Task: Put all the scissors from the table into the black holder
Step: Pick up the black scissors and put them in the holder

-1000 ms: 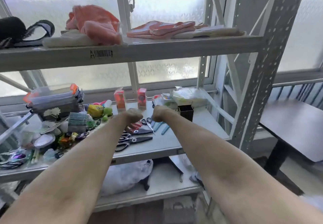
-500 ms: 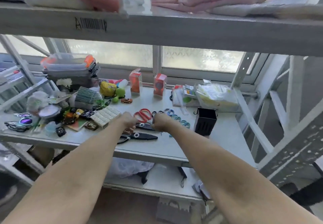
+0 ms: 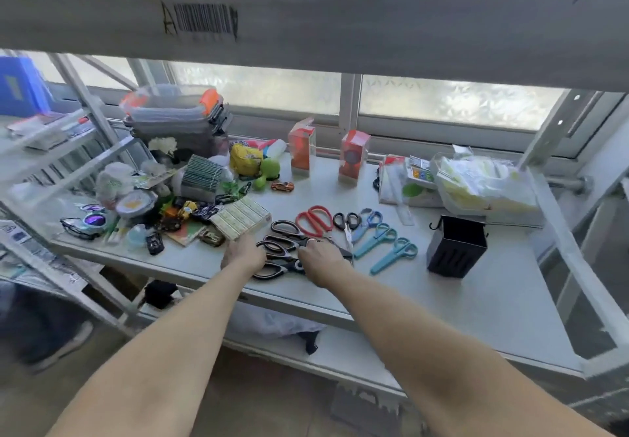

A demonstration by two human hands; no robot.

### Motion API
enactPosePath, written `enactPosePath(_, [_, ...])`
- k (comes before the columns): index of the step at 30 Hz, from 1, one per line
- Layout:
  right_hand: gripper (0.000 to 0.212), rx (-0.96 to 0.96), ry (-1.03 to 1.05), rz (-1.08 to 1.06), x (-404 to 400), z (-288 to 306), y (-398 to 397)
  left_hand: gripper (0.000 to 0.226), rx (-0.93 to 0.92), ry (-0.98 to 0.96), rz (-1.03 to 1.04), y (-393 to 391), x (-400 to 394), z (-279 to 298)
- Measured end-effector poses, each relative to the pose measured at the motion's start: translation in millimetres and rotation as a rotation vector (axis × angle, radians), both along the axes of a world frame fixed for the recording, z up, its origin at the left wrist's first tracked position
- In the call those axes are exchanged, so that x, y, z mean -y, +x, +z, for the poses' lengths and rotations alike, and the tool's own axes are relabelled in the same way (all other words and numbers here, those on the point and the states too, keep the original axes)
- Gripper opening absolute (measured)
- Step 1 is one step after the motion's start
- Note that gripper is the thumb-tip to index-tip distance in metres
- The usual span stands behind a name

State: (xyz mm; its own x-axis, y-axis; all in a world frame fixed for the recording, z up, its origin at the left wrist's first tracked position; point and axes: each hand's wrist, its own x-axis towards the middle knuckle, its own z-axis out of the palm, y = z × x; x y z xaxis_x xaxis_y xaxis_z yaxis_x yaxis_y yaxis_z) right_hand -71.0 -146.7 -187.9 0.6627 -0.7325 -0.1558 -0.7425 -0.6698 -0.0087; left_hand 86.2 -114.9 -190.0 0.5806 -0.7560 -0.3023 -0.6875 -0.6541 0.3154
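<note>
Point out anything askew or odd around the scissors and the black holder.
Nothing looks damaged or spilled. The black holder stands upright and empty-looking at the right. The scissors lie flat in a loose row; the toy pile on the left is cluttered.

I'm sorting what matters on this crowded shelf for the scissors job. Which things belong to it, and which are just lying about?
Belongs to the job:
black-handled scissors
red scissors
teal scissors
black holder

Just lying about:
orange boxes
toy car
sunglasses
plastic bags
</note>
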Motion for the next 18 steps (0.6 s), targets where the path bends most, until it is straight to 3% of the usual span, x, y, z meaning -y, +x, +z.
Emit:
enactPosePath(3, [0.035, -0.015, 0.012, -0.007, 0.7, -7.8, 3.6, 0.041, -0.026, 0.013, 0.029, 0.9, 0.6, -5.8])
enactPosePath(9, [0.035, 0.032, 0.041, -0.02, -0.7, -11.1, 4.9, 0.045, -0.126, 0.007, 0.035, 9.6, 0.8, -13.3])
enactPosePath(11, [0.035, 0.046, 0.044, -0.015, -1.8, -9.1, 0.0, 0.033, -0.185, -0.048, 0.042, 12.5, 1.7, -13.2])
enactPosePath(15, [0.038, 0.136, 0.014, -0.025, -4.5, -3.5, -14.1, 0.013, -0.529, -0.275, 0.019, 7.4, 5.6, 1.8])
enactPosePath(18, [0.044, 0.237, -0.043, -0.077, -4.5, 0.6, -27.5, 0.01, -0.613, -0.324, -0.109, -6.6, 15.1, 31.5])
